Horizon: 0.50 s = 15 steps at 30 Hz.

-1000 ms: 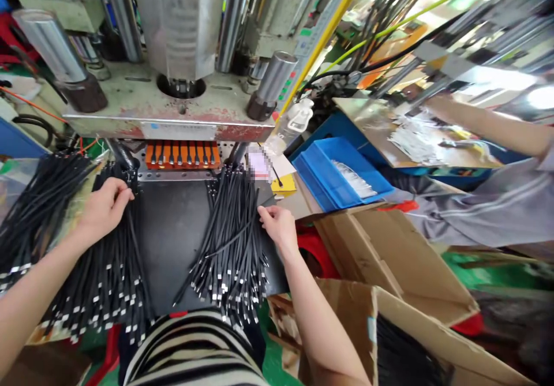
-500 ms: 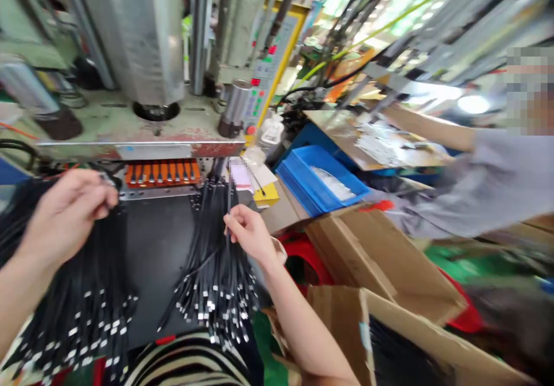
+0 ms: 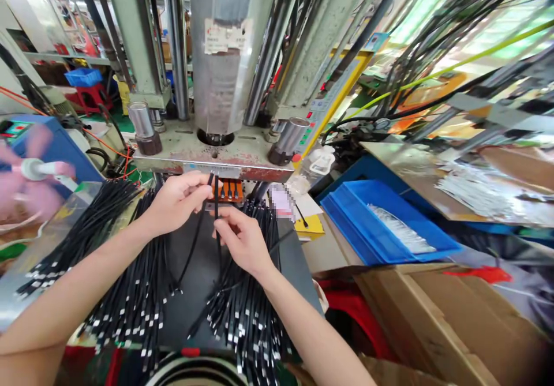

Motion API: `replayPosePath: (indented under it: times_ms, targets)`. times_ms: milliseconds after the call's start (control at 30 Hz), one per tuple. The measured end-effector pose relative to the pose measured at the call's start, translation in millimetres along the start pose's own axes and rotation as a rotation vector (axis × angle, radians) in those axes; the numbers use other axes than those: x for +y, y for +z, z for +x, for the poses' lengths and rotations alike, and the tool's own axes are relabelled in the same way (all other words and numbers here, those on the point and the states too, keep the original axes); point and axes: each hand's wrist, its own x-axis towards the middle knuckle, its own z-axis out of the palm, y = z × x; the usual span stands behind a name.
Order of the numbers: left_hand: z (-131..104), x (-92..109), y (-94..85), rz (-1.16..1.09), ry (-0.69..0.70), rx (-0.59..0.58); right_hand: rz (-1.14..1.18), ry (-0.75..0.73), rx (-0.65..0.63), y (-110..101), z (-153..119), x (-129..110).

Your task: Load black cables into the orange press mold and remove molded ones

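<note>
My left hand (image 3: 184, 200) pinches a black cable (image 3: 197, 239) near its top end, and the rest hangs down to the black work surface (image 3: 186, 259). Close beside it, my right hand (image 3: 242, 239) has its fingers closed on another black cable (image 3: 217, 201) that stands roughly upright. Both hands are in front of an orange slotted fixture (image 3: 234, 190) under the press plate, partly hidden by my left hand. A bundle of black cables with silver ends (image 3: 138, 299) lies to the left, and a second bundle (image 3: 255, 317) to the right, under my right forearm.
The press (image 3: 212, 155) stands straight ahead with its steel columns. At the right are a blue bin (image 3: 346, 213) with white pieces and open cardboard boxes (image 3: 433, 305). A pink fan (image 3: 34, 169) is at the far left, beside more black cables (image 3: 86, 230).
My view has swung left. My left hand has come in from the left bundle to the fixture with a cable, and my right hand has lifted a cable from the right bundle toward it.
</note>
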Motion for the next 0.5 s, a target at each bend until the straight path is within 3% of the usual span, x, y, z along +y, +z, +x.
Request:
replayPosePath:
  times_ms: [167,300,400,500]
  targets:
    - [3,7,0.4,0.053,-0.039,0.105,0.032,0.019,-0.028,17,12,-9]
    - [1,-2,-17.9,0.099,-0.15,0.354,-0.078,0.081,-0.31,31,15,4]
    - [-14,-38,-46.7,0.123,-0.227,0.566,-0.228,0.14,-0.509,40,14,26]
    - [-42,-91,-75.3,0.053,-0.372,0.694,-0.444,0.176,-0.585,45,11,47]
